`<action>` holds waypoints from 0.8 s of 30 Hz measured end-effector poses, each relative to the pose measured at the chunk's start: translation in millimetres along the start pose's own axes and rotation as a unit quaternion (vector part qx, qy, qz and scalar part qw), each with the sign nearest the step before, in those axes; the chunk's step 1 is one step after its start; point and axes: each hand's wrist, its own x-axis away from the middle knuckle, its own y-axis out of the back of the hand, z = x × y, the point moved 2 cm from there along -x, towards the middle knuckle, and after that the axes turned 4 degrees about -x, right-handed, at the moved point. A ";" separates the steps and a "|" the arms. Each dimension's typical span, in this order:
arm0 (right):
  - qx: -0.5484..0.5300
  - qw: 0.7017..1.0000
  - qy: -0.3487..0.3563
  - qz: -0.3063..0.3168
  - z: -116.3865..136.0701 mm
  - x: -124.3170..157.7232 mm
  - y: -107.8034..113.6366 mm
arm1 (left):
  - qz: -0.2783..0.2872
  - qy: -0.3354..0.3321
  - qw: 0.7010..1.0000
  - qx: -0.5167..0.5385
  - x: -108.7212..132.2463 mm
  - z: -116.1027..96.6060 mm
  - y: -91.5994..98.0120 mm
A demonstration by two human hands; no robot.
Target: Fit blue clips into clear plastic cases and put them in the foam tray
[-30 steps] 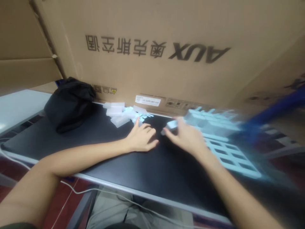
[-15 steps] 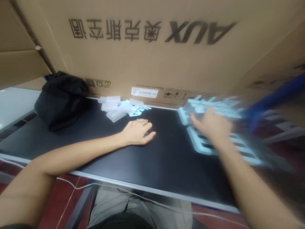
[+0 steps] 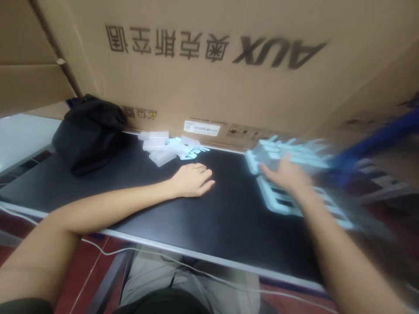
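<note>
My left hand (image 3: 193,181) rests on the black tabletop with its fingers curled under and the thumb reaching forward. Whatever lies beneath those fingers is hidden. Just beyond it is a loose pile of translucent white plastic pieces (image 3: 163,155), with light-blue pronged pieces (image 3: 190,151) among them. On the right, my right hand (image 3: 290,174) is at a light-blue plastic rack (image 3: 271,196) with slots. Its thumb stands apart, beside a heap of light-blue pronged parts (image 3: 304,152) at the back of the rack. The fingertips are blurred and partly hidden there.
A large cardboard box (image 3: 203,91) with upside-down print rises behind the table. A black cloth bag (image 3: 91,135) sits at the left, beside a white surface (image 3: 26,135). A blue bar (image 3: 382,137) crosses at the far right. A white cable (image 3: 157,253) runs along the front edge.
The view has shifted slightly. My right hand has moved a little within the same spot by the light-blue heap. My left hand stays in place, fingers still curled.
</note>
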 end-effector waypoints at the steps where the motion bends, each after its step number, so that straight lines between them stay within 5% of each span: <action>1: 0.005 1.000 0.001 0.009 0.1 -1.2 -0.3 | 0.002 0.000 1.000 -0.001 0.2 0.4 -0.2; 16: 0.035 0.996 0.065 0.052 -13.2 -30.6 -9.8 | 0.001 -0.064 0.992 0.108 -2.3 25.5 0.0; 24: -0.021 0.996 0.085 0.015 -3.5 -9.3 -7.2 | 0.038 -0.030 0.987 0.151 -2.7 32.6 -3.7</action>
